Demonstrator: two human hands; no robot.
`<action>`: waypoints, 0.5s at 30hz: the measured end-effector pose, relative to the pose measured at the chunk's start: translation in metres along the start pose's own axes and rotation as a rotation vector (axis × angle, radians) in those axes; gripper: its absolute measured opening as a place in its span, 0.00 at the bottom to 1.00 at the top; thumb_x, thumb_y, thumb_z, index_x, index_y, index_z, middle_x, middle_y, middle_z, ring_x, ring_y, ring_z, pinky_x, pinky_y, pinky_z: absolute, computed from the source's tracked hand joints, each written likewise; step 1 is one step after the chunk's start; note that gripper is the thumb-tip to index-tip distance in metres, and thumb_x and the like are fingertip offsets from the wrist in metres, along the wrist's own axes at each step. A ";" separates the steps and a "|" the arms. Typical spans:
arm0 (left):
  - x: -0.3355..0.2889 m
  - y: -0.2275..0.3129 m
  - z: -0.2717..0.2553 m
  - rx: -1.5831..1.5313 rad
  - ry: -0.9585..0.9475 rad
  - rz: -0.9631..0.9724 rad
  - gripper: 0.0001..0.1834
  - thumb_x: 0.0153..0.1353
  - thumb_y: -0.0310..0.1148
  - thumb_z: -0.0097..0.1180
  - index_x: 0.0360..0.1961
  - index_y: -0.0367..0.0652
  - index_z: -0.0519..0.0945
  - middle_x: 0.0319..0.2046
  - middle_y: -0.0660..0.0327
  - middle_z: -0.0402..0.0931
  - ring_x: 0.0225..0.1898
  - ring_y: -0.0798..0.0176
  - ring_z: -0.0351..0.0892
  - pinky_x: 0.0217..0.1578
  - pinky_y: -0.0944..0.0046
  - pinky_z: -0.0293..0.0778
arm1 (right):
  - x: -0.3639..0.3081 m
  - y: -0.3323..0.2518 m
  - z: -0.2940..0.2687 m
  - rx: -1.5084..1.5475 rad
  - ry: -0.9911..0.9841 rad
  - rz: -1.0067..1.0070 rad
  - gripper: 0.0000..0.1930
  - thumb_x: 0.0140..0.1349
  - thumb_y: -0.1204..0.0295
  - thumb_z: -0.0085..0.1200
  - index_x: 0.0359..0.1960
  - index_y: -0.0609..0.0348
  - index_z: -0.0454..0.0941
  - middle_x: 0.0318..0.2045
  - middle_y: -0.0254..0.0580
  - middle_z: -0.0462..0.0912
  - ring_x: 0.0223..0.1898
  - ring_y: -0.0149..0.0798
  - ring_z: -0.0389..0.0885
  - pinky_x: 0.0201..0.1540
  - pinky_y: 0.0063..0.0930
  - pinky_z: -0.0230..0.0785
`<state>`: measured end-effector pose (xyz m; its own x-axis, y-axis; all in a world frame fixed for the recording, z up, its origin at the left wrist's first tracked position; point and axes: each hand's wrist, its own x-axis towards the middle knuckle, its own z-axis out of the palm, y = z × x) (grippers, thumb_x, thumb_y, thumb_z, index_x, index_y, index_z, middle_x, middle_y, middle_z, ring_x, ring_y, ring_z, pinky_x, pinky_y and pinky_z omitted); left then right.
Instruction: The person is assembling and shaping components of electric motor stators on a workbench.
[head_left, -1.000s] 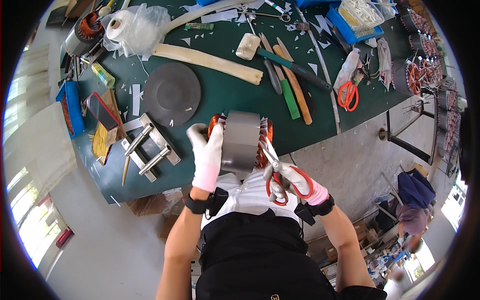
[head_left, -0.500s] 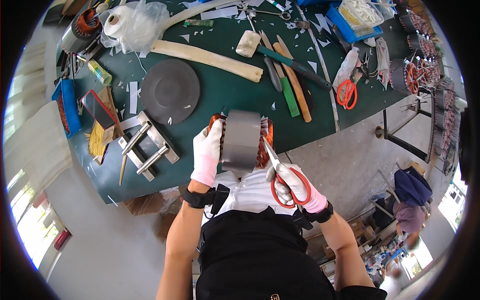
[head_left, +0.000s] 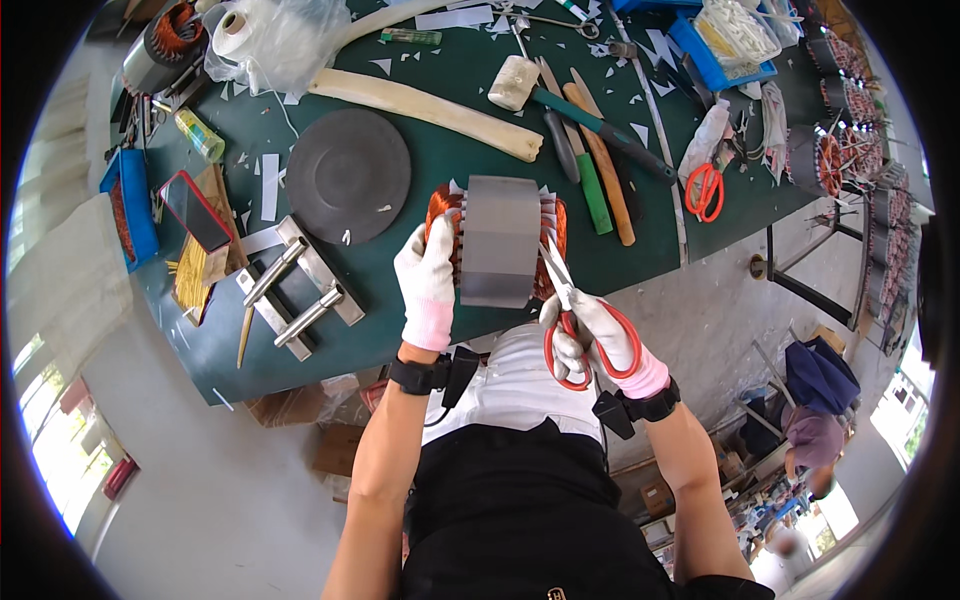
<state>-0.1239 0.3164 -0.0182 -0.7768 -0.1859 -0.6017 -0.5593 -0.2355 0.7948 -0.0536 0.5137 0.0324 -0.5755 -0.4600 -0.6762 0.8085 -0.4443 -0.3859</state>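
A motor stator (head_left: 498, 240) with a grey steel core lies on its side at the table's near edge. Copper windings show at both its ends, with white insulation tabs along the slots. My left hand (head_left: 426, 275), in a white and pink glove, grips the winding at its left end. In my gloved right hand (head_left: 598, 335) is a pair of scissors (head_left: 556, 270) with red handles. Their blades are slightly apart, and the tips meet the stator's right end by the white tabs and copper wire. Exactly what lies between the blades is too small to tell.
Left of the stator are a dark round disc (head_left: 348, 178), a metal frame with two bars (head_left: 300, 290) and a phone (head_left: 196, 212). Beyond lie a white-headed mallet (head_left: 514, 84), a pale strip (head_left: 430, 112) and wooden sticks (head_left: 603, 165). Other red scissors (head_left: 705, 190) rest at right.
Both hands and the stator have moved away from my body and slightly right, farther over the table. The scissors have gone along, and their blades have opened a little.
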 end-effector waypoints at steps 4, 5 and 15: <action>0.005 -0.004 -0.006 0.035 -0.030 0.091 0.16 0.65 0.39 0.51 0.41 0.35 0.79 0.25 0.74 0.70 0.25 0.82 0.61 0.26 0.77 0.59 | -0.006 -0.005 -0.004 -0.058 -0.003 0.022 0.22 0.69 0.53 0.38 0.35 0.63 0.71 0.13 0.29 0.66 0.11 0.25 0.64 0.16 0.21 0.61; 0.004 -0.002 -0.006 0.036 -0.059 0.090 0.16 0.65 0.39 0.51 0.41 0.35 0.79 0.25 0.75 0.70 0.25 0.82 0.61 0.26 0.77 0.60 | -0.009 -0.003 -0.008 -0.106 -0.021 -0.014 0.23 0.69 0.52 0.37 0.37 0.64 0.71 0.14 0.30 0.67 0.14 0.26 0.67 0.21 0.24 0.67; 0.035 0.035 0.020 0.335 -0.055 -0.096 0.21 0.61 0.44 0.52 0.32 0.30 0.74 0.22 0.63 0.72 0.23 0.73 0.68 0.26 0.70 0.67 | 0.009 -0.007 -0.007 0.046 -0.125 -0.071 0.26 0.69 0.49 0.33 0.40 0.62 0.70 0.16 0.33 0.69 0.17 0.30 0.69 0.28 0.32 0.72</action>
<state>-0.1762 0.3208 -0.0096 -0.7256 -0.1240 -0.6769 -0.6872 0.0780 0.7223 -0.0639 0.5186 0.0245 -0.6445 -0.5168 -0.5635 0.7601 -0.5127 -0.3993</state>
